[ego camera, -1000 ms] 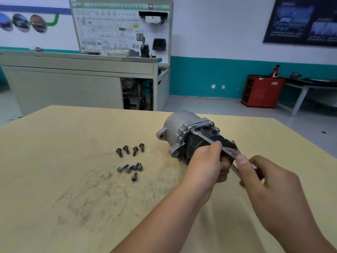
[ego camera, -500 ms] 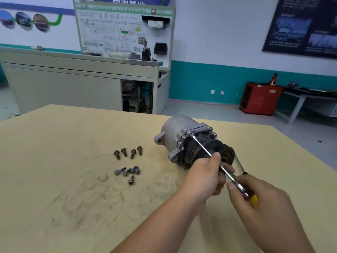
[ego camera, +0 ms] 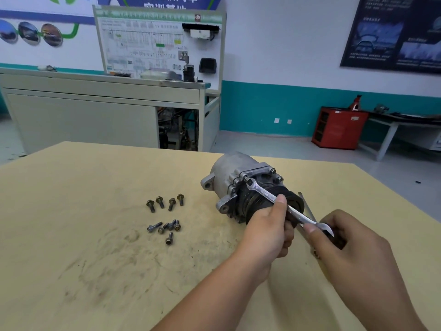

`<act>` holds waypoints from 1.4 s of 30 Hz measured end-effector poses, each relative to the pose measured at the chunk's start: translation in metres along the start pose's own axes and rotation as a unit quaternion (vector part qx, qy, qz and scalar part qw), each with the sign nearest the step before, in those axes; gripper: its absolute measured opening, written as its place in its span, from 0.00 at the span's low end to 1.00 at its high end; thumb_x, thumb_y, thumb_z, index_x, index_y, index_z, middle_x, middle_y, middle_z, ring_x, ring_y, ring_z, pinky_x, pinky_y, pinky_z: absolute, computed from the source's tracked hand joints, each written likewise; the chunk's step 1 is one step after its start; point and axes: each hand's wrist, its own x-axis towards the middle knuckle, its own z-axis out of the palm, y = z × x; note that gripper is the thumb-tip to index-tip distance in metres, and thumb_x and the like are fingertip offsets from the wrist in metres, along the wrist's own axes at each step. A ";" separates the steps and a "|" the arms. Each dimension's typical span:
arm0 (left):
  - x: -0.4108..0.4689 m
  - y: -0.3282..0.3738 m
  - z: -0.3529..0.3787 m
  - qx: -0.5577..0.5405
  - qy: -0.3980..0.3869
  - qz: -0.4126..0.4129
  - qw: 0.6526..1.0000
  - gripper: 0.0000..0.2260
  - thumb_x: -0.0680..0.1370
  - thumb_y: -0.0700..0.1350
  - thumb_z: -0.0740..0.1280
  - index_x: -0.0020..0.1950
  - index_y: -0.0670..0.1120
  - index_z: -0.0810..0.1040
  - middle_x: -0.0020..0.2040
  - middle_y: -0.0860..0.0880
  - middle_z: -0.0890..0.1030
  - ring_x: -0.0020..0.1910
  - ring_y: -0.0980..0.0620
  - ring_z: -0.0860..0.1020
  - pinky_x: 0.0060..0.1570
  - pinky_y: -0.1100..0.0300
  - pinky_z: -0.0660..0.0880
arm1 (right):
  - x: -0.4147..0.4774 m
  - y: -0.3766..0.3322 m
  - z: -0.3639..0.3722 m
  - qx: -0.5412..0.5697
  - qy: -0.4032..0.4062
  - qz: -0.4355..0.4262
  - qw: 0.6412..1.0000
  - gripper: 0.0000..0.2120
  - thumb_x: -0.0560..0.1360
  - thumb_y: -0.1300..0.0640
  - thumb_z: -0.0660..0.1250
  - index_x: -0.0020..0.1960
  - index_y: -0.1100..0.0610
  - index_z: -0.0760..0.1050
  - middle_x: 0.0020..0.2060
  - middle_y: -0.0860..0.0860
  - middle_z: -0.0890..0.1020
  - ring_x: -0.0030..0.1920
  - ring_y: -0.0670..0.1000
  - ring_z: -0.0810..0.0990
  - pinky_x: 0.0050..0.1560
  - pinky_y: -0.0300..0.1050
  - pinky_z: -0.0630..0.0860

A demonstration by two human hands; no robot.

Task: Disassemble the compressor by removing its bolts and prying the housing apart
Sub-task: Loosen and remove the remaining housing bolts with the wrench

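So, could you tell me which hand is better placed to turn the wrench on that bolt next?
Probably the right. The right hand grips the free end of the wrench, whose far end sits on a bolt of the compressor; the left hand holds the compressor's pulley end, steadying it.

1. Place: an automotive training workshop.
2. A white upright teaching board [ego camera: 157,44], printed with a wiring diagram and fitted with mounted components, is stood on a long grey metal cabinet bench [ego camera: 95,111].
3. A red metal tool cabinet [ego camera: 338,126] is set against a teal-banded wall [ego camera: 262,108].
4. Dark steel bolts [ego camera: 171,203] are laid loose on a smudged pale wooden worktable [ego camera: 71,235].
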 end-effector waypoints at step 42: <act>0.004 0.007 0.000 0.033 0.060 0.018 0.997 0.22 0.80 0.45 0.56 0.24 0.49 0.65 0.20 0.54 0.60 0.20 0.54 0.55 0.22 0.67 0.54 | -0.002 -0.003 -0.001 -0.149 0.042 -0.209 0.966 0.08 0.71 0.61 0.67 0.35 0.58 0.70 0.27 0.46 0.69 0.29 0.50 0.65 0.32 0.42 0.61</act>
